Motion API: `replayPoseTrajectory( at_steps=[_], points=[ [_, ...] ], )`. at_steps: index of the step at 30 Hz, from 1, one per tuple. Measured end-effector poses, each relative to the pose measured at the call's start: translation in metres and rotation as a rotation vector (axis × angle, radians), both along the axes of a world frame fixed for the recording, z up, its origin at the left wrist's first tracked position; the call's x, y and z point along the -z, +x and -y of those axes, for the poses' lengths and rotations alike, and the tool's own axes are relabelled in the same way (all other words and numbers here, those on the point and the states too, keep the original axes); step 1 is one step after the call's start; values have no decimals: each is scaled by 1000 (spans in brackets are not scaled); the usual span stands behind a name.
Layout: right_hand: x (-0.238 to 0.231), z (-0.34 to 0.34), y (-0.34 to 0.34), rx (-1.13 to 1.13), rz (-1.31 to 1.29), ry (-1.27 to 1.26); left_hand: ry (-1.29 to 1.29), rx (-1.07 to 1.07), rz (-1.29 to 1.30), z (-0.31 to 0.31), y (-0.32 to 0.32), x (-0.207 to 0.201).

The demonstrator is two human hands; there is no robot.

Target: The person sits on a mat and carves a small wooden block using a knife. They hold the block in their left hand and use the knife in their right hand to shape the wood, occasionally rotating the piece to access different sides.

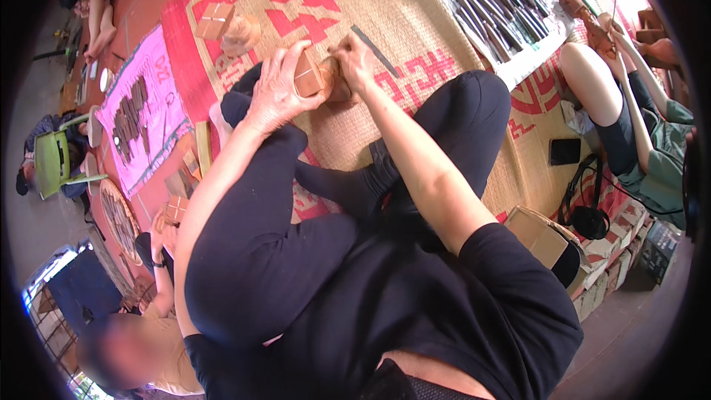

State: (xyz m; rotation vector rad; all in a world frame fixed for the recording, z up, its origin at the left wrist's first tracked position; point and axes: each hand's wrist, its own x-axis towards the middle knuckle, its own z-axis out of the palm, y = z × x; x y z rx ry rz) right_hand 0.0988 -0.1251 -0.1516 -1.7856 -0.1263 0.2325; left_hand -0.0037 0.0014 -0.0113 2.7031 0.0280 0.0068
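In front of my bent knees, my left hand (280,90) is wrapped round a brown carved wooden piece (306,76). Its flat square base bears a pale cross line and faces up toward me, while its rounded part points right. Against that rounded part, my right hand (355,65) is closed, fingers bent; what they hold, if anything, is too small to make out. A dark flat strip (376,52), perhaps a file, lies on the mat just right of my right hand. Left of my hands, a similar carved piece (238,32) with a square base (215,21) rests on the mat.
Many dark-handled tools (496,11) lie in rows on a pale cloth at the upper right. A co-worker's hands (618,41) hold a reddish carved piece. A phone (565,152), black headphones (591,211) and a cardboard box (537,237) are right; a pink cloth (144,115) is left.
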Motion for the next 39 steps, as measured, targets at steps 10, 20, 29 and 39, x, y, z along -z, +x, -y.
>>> replayPoseTrajectory(
  at_steps=[10, 20, 29, 39],
  points=[
    [19, 3, -14, -43, 40, 117, 2, -2, 9, 1, 3, 0],
    [28, 6, -26, -113, -148, 470, -54, -2, -10, -3, -2, -1],
    [23, 7, -13, -44, -280, 593, -54, -18, -23, -4, -3, -4],
    [41, 10, 10, 103, -223, 446, -41, 40, -35, 2, 4, -3]
  ],
)
